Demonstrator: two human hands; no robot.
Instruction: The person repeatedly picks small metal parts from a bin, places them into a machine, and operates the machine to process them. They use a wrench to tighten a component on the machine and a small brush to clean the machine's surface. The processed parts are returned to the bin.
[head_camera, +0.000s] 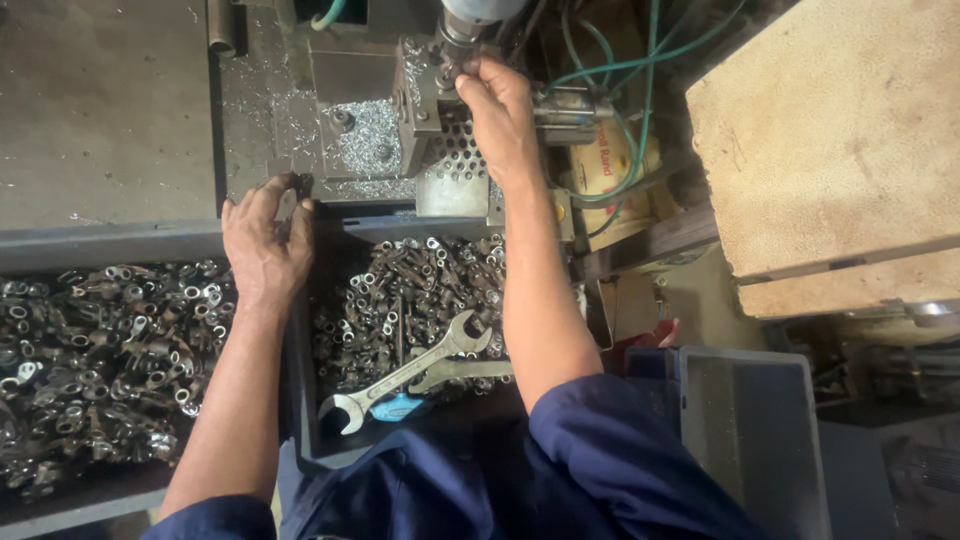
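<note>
Right hand (500, 105): raised at the machine fixture (432, 95), fingertips pressed together on a small metal part (452, 72) under the spindle.
Left hand (265, 240): resting on the table edge between two bins, grip curled around a small dark piece (287, 203); contact only partly visible.
Left bin (110, 245): heaped with small metal fittings.
Middle bin (305, 440): more fittings, two open-end wrenches (405, 375) lying on top.
Metal shavings (370, 135): scattered beside the fixture.

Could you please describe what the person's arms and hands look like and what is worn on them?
Both hands, the left hand and the right hand, are bare, with no gloves, rings or watch visible. The forearms are uncovered; dark navy-blue short sleeves cover the upper arms.
</note>
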